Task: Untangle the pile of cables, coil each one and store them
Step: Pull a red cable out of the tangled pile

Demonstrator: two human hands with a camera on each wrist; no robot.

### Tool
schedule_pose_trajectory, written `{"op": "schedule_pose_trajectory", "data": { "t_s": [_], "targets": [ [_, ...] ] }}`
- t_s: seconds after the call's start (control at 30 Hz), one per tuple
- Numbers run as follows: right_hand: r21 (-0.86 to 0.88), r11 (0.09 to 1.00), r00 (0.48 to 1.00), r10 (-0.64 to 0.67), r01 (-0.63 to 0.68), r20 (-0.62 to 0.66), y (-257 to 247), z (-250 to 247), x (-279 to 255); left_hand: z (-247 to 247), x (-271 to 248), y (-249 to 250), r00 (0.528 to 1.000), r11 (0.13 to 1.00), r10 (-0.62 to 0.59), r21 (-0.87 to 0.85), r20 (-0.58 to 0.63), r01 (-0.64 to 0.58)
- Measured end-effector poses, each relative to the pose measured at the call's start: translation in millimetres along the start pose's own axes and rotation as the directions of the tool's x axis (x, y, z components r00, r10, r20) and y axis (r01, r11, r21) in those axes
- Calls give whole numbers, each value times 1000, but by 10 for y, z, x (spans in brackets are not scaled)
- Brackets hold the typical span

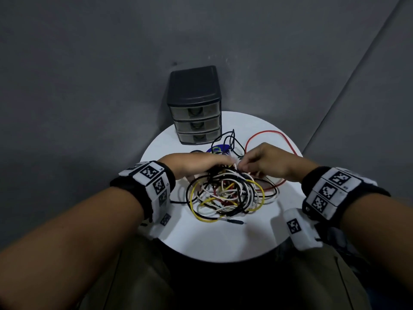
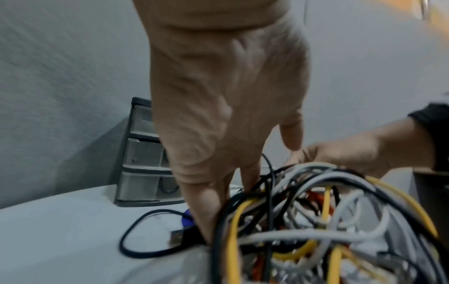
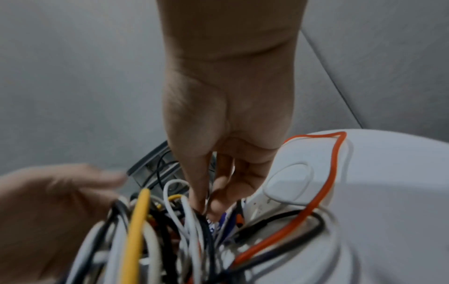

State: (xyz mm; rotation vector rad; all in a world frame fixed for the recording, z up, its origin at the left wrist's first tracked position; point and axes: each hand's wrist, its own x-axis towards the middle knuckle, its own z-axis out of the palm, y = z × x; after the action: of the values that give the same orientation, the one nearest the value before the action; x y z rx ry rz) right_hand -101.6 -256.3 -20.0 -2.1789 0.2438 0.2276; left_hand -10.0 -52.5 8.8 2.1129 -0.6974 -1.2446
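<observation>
A tangle of black, white, yellow and red cables (image 1: pixel 225 193) lies in the middle of a round white table (image 1: pixel 219 240). My left hand (image 1: pixel 223 163) lies over the pile's far top, its fingers (image 2: pixel 218 201) straight and reaching down into the strands (image 2: pixel 328 221). Facing it from the right, my right hand (image 1: pixel 242 165) pinches a thin cable between thumb and forefinger (image 3: pixel 205 209) at the top of the tangle (image 3: pixel 157 240). A red cable (image 1: pixel 266 132) loops out over the table behind the right hand (image 3: pixel 332 173).
A black three-drawer unit (image 1: pixel 194 104) stands at the table's back edge, its drawers closed. A blue object (image 1: pixel 218 149) lies between it and the hands. A white oval part (image 3: pixel 286 182) sits under the right hand. A black jack plug (image 1: pixel 237 222) points toward me.
</observation>
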Motion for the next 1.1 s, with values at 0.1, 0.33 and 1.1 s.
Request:
{"op": "schedule_pose_trajectory", "data": {
  "t_s": [0.1, 0.33, 1.1],
  "targets": [
    [27, 997, 996, -79, 78, 33, -57, 65, 18, 51, 107, 65, 995, 969, -21, 244, -101, 45],
    [171, 985, 981, -17, -16, 193, -103, 155, -25, 87, 141, -10, 997, 990, -29, 135, -71, 39],
    [-284, 959, 999, -13, 22, 31, -213, 276, 55, -32, 110, -161, 975, 994, 78, 94, -207, -59]
  ]
}}
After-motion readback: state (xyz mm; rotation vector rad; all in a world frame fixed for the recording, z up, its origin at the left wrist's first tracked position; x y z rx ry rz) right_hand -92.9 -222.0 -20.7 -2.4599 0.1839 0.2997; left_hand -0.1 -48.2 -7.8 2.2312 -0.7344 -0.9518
